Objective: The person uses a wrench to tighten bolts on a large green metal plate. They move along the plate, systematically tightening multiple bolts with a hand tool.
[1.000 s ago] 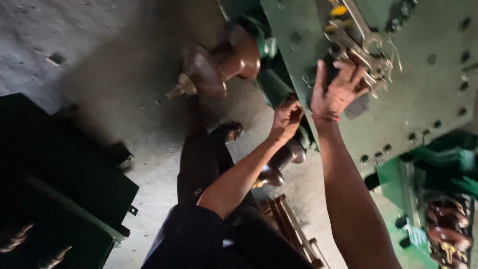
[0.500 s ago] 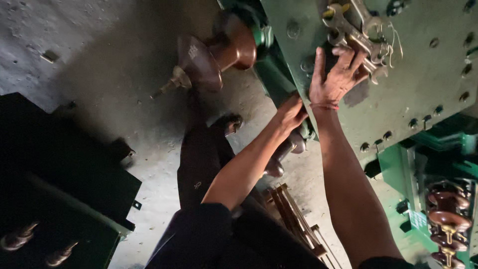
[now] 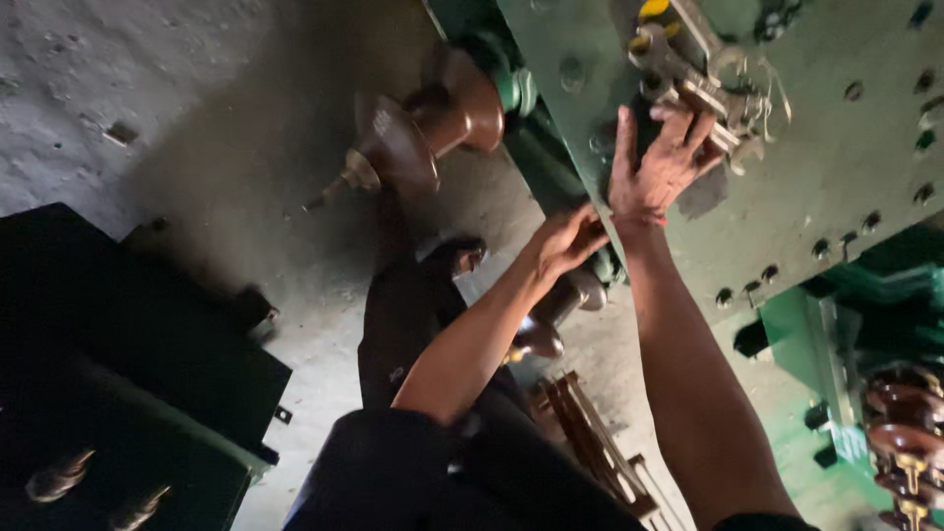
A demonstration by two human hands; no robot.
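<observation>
So your right hand point(image 3: 661, 169) is spread flat and open against the green metal cover point(image 3: 787, 226) of the big green unit, fingers fanned out and reaching up to the metal fitting point(image 3: 688, 74), a cluster of silvery and yellowish brackets and wires bolted near the top of that cover; your fingertips touch the lower edge of the fitting, your palm presses the plate just below it; nothing is gripped. Your left hand point(image 3: 565, 239) sits lower and to the left, fingers curled over the edge of the cover where it meets the side of the unit; it looks closed around that rim, though what sits under the fingers is hidden.

Just under your left hand a brown ribbed insulator point(image 3: 551, 320) sticks out of the side; a bigger brown insulator point(image 3: 418, 138) with a metal stud at its tip juts out higher up, well apart from both hands. A row of bolts point(image 3: 787, 270) runs along the lower edge of the cover. More brown insulators point(image 3: 905, 413) sit at the far right on another green part. Below it all is the grey concrete floor point(image 3: 197, 118); a dark box point(image 3: 128, 374) with two small terminals fills the lower left; a wooden pallet piece point(image 3: 590, 442) lies by your dark trouser legs.
</observation>
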